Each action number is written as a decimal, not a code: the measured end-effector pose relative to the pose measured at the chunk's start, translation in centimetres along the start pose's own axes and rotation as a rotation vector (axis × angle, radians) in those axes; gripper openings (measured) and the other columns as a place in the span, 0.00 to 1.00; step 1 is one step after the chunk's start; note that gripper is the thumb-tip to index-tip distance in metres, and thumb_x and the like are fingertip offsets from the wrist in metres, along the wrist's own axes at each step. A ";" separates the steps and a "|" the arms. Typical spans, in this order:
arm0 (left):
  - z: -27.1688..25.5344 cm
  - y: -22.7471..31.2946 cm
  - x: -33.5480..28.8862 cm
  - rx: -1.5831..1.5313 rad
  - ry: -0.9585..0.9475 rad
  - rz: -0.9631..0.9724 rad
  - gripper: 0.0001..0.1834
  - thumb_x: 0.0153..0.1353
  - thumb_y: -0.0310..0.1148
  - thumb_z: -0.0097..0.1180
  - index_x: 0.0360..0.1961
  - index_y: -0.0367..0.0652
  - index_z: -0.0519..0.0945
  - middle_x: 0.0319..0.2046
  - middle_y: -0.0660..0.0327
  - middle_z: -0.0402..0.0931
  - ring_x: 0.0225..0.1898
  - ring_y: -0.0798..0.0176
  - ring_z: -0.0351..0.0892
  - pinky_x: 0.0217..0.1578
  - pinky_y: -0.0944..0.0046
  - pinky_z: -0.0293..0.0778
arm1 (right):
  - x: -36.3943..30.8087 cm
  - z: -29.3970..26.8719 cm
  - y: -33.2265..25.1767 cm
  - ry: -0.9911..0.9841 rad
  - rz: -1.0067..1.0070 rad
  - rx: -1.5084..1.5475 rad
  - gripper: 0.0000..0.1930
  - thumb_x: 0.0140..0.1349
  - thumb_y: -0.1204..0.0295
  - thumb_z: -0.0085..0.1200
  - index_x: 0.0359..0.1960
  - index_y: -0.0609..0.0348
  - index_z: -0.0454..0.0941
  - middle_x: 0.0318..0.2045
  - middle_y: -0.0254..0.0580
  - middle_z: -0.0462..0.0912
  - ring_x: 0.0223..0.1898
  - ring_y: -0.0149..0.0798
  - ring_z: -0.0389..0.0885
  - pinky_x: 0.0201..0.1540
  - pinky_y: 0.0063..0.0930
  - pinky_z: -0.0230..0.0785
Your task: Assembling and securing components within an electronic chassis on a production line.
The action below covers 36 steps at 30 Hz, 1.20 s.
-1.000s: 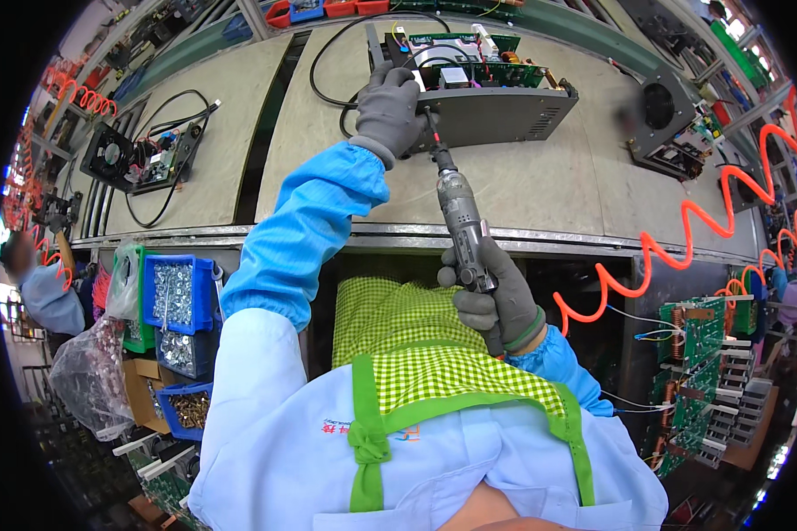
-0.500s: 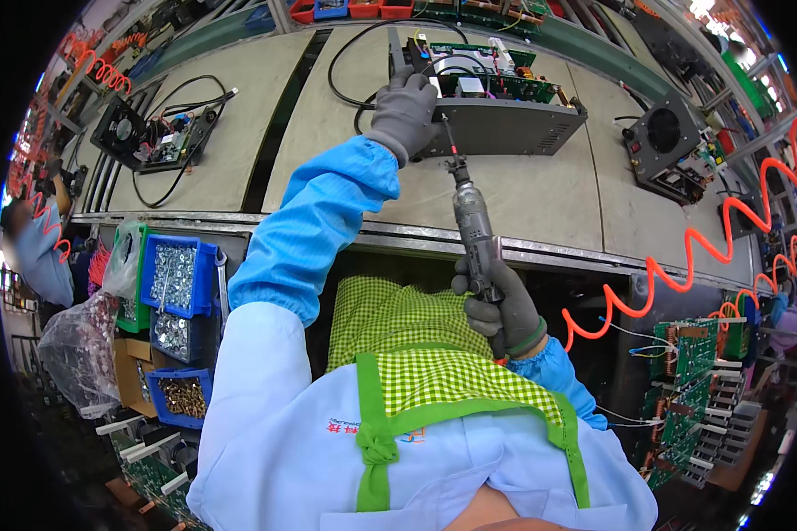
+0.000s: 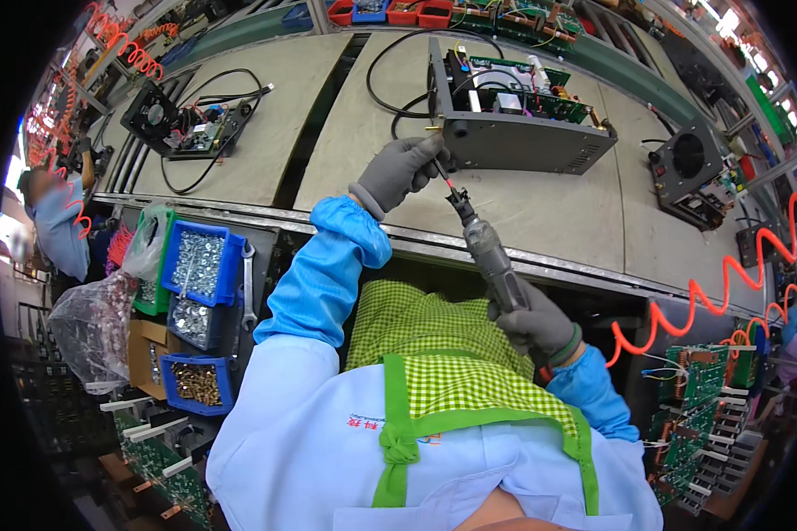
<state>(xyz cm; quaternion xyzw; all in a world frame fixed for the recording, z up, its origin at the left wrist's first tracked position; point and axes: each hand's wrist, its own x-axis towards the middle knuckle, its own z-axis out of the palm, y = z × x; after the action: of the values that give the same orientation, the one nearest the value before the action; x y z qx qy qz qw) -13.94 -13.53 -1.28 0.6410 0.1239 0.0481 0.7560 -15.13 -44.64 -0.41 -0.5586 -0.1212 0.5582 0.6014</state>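
My right hand [image 3: 540, 323], in a grey glove, is wrapped round the grip of a power screwdriver [image 3: 490, 252]. Its long thin bit slants up and left. At the bit's tip my gloved left hand [image 3: 398, 180] has its thumb and fingers pinched together; whatever they may hold is too small to make out. Just beyond and to the right stands an open dark grey metal case [image 3: 527, 142], with green circuit boards [image 3: 553, 108] and cables inside. A small brass-coloured piece [image 3: 433, 128] shows beside the case's left corner, just above my left fingertips.
A smaller open unit [image 3: 190, 133] lies at left on the bench [image 3: 328, 159], another [image 3: 695, 173] at right. Blue bins [image 3: 195, 265] of metal hardware and a wrench [image 3: 249, 283] are at my left. An orange coiled hose [image 3: 726, 305] hangs at right, above circuit boards [image 3: 695, 416].
My left hand has come off the case's left end, back toward me, to the screwdriver bit's tip. The screwdriver tip has drawn away from the case. The whole view has shifted slightly.
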 end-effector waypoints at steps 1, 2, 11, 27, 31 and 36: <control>-0.8 -0.3 -0.2 -0.010 -0.015 0.014 0.24 0.66 0.52 0.53 0.38 0.37 0.80 0.22 0.66 0.72 0.18 0.77 0.61 0.18 0.76 0.57 | 0.0 0.1 -0.8 0.024 0.011 -0.043 0.28 0.45 0.72 0.59 0.52 0.60 0.66 0.35 0.39 0.74 0.15 0.25 0.66 0.14 0.19 0.59; -1.7 -0.4 -0.1 -0.018 -0.035 0.031 0.24 0.66 0.53 0.54 0.39 0.38 0.80 0.20 0.68 0.69 0.17 0.77 0.60 0.17 0.75 0.56 | 0.5 -0.7 -0.9 0.036 0.003 -0.193 0.29 0.46 0.71 0.60 0.52 0.61 0.66 0.34 0.38 0.74 0.18 0.26 0.70 0.15 0.19 0.63; -6.3 -0.8 2.6 -0.511 0.304 0.060 0.20 0.68 0.48 0.52 0.37 0.38 0.75 0.18 0.71 0.65 0.16 0.79 0.59 0.14 0.77 0.55 | 2.7 -6.1 -8.0 0.244 -0.476 -1.342 0.24 0.38 0.64 0.63 0.39 0.62 0.75 0.33 0.51 0.75 0.36 0.53 0.76 0.42 0.41 0.69; -4.0 7.2 17.5 1.485 -0.227 0.677 0.13 0.61 0.32 0.54 0.47 0.52 0.82 0.35 0.59 0.81 0.38 0.55 0.81 0.39 0.56 0.75 | 5.7 -14.3 -10.7 0.120 -0.127 -1.953 0.28 0.43 0.54 0.64 0.46 0.54 0.77 0.43 0.49 0.75 0.42 0.53 0.77 0.45 0.46 0.71; -1.7 10.1 16.6 1.634 -0.500 0.639 0.13 0.59 0.34 0.56 0.46 0.56 0.82 0.35 0.60 0.79 0.37 0.52 0.81 0.38 0.54 0.75 | 10.5 -8.5 -19.0 0.367 -0.918 -1.655 0.21 0.56 0.63 0.57 0.50 0.57 0.74 0.47 0.50 0.76 0.49 0.53 0.75 0.51 0.44 0.70; 0.2 8.7 18.7 1.720 -0.796 0.645 0.12 0.54 0.36 0.59 0.40 0.55 0.83 0.34 0.58 0.78 0.36 0.50 0.81 0.37 0.52 0.76 | 20.2 -9.9 -21.6 0.516 -1.163 -1.599 0.17 0.61 0.66 0.53 0.51 0.54 0.74 0.47 0.46 0.78 0.48 0.52 0.75 0.54 0.41 0.67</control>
<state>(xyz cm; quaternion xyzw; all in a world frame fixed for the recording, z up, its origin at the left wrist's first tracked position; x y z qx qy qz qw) 4.94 -7.88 4.98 0.9423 -0.3253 -0.0734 -0.0276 11.08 -28.29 3.92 -0.7544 -0.5774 -0.2019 0.2383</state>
